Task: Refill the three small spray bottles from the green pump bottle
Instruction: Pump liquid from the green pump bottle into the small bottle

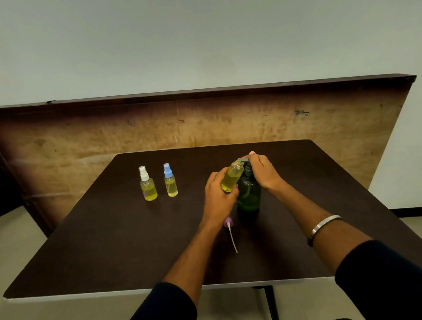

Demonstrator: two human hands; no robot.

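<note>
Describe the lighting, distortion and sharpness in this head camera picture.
Head view: dim, even light with soft shadows under the capped spray bottles; wide-angle bending of the table edges; the green pump bottle blends into the dark top; the left hand and right hand are slightly soft.

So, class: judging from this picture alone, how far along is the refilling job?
Done, apparently: the white-capped bottle and blue-capped bottle stand capped, holding yellow liquid. In hand: the left hand tilts the uncapped bottle at the green pump bottle, right hand on its pump. Left: refitting the purple sprayer lying on the table.
</note>
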